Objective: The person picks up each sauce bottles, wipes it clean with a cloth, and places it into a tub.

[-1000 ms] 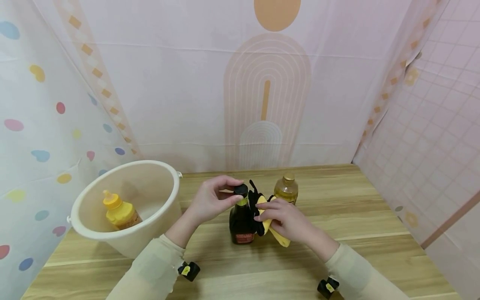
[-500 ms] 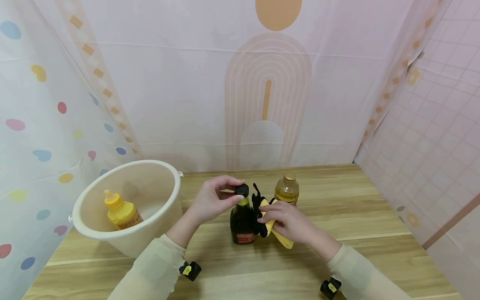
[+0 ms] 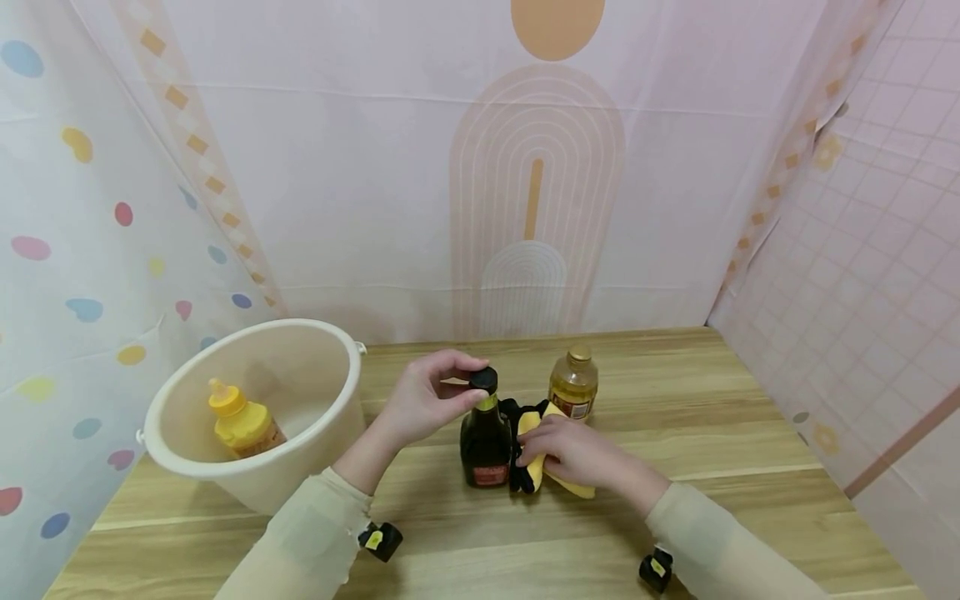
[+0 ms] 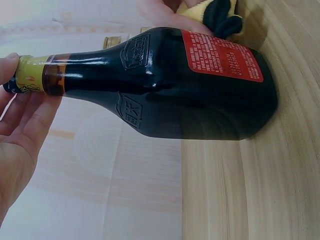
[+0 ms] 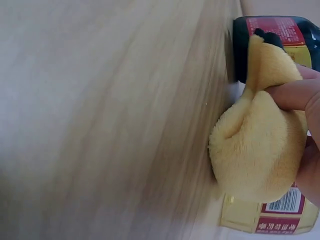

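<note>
A dark glass sauce bottle [image 3: 483, 446] with a black cap and red label stands upright on the wooden table. My left hand [image 3: 433, 396] pinches it by the cap and neck, the thumb and fingers on either side. In the left wrist view the bottle [image 4: 165, 85] spans the frame, its embossed shoulder and red label showing. My right hand [image 3: 566, 452] grips a folded yellow and black cleaning cloth [image 3: 531, 467] against the bottle's right side. Up close in the right wrist view, the cloth [image 5: 260, 145] looks fluffy and bunched under the fingers.
Behind my right hand stands a clear bottle of yellow liquid [image 3: 574, 385] with a gold cap. At left is a large white bucket [image 3: 330, 417], with a yellow squeeze bottle [image 3: 243, 425] leaning inside. A patterned curtain [image 3: 360, 208] hangs along the table's back edge.
The right hand and cloth have slid down the bottle's side, and the cloth's black edge sits lower. More of the clear bottle's label shows. My left hand keeps its hold on the cap.
</note>
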Tool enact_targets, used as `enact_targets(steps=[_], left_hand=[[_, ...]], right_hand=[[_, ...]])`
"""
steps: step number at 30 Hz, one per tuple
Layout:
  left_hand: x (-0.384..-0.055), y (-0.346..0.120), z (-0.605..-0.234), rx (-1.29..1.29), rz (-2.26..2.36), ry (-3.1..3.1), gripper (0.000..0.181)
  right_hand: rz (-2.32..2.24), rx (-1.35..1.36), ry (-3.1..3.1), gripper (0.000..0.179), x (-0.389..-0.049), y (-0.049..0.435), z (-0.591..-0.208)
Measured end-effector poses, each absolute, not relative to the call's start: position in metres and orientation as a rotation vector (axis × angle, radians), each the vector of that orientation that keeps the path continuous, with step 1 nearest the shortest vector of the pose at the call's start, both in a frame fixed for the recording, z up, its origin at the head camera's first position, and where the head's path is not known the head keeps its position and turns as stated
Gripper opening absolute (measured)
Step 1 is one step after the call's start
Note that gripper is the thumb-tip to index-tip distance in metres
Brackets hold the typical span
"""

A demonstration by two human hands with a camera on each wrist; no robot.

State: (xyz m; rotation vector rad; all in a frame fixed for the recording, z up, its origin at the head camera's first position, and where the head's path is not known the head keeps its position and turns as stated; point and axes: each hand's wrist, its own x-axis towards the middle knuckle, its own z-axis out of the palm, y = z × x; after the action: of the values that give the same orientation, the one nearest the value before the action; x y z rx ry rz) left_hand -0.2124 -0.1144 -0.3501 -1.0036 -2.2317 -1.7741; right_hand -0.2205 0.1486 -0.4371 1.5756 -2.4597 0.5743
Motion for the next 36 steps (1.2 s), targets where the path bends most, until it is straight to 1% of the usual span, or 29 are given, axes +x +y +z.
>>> enact_targets(steps=[7,11,16,20,23,27,31,36], left_hand=[[-0.212,-0.114,-0.35,-1.007,-1.786,-2.222,0.029],[-0.212,-0.115,-0.35,-1.005,-1.788,-2.223,0.029],[-0.212,-0.114,-0.35,-0.993,-1.786,-2.231,0.029],[-0.209,-0.113,-0.352,-0.958,-1.809,-2.225,0.03],[-0.207,-0.112,-0.353,-0.945,-1.797,-2.22,0.031],[-0.205,-0.112,-0.353,-0.968,-1.686,-2.225,0.032],[-0.201,-0.111,-0.351,-0.972,-1.57,-2.23,0.037],[-0.194,-0.105,-0.348,-0.866,-1.384,-2.271,0.043]], right_hand=[[0.399,1.61,-2.518,0.03,-0.218,0.142,-0.437],[0.372,1.601,-2.523,0.029,-0.217,0.141,-0.436],[0.452,1.636,-2.471,0.035,-0.218,0.147,-0.435],[0.631,1.647,-2.411,0.042,-0.217,0.159,-0.432],[0.775,1.584,-2.401,0.046,-0.214,0.168,-0.428],[0.923,1.467,-2.384,0.046,-0.21,0.174,-0.423],[1.04,1.364,-2.349,0.049,-0.206,0.175,-0.418],[1.262,1.221,-2.291,0.049,-0.198,0.176,-0.412]])
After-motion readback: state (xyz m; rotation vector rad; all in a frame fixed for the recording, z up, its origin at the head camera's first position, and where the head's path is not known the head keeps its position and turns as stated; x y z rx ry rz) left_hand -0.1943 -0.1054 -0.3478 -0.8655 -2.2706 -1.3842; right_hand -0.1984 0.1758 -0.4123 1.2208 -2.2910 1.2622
